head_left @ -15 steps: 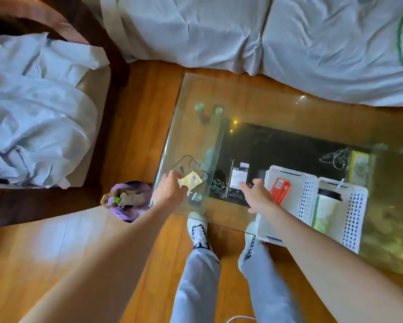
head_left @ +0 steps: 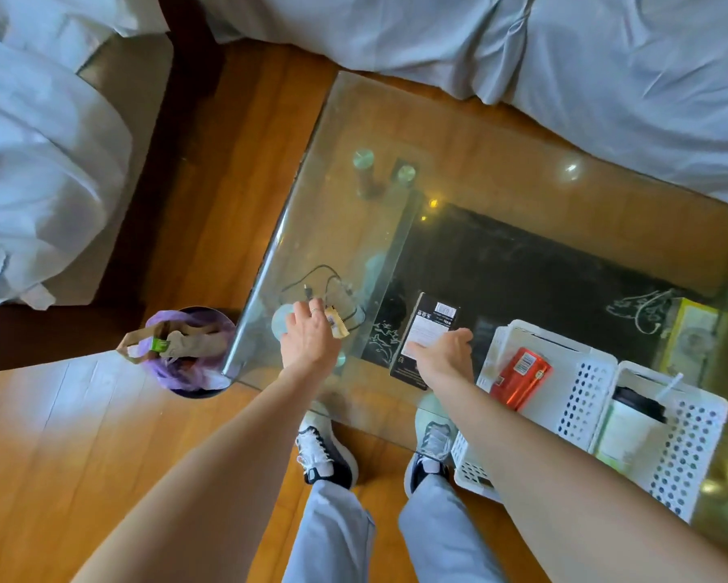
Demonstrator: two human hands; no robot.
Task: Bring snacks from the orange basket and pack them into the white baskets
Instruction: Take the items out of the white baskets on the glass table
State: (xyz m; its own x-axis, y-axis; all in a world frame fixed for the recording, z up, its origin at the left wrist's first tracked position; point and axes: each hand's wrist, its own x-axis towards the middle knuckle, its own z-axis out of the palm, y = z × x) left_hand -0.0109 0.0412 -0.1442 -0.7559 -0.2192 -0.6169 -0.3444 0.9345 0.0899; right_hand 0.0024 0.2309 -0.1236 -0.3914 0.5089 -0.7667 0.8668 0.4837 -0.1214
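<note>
My left hand [head_left: 309, 336] holds a small yellow snack packet [head_left: 338, 322] just above the glass table [head_left: 354, 119], near its left front corner. My right hand [head_left: 444, 351] rests on the lower end of a black box [head_left: 431, 326] that lies flat on the glass; whether it grips the box I cannot tell. To the right stand two white perforated baskets. The nearer white basket [head_left: 585, 393] holds a red packet [head_left: 522, 376]. The farther white basket [head_left: 690, 435] holds a pale green cup with a dark lid [head_left: 631, 422]. No orange basket is in view.
A black cable [head_left: 320, 275] lies on the glass beyond my left hand. A bin with a purple liner and brown paper [head_left: 185, 347] stands on the wooden floor by the table's left corner. A yellow box [head_left: 690, 334] sits behind the baskets. Grey bedding lies beyond and left.
My right hand has moved forward onto the black box. My left hand has turned the yellow packet slightly and stays over the table corner.
</note>
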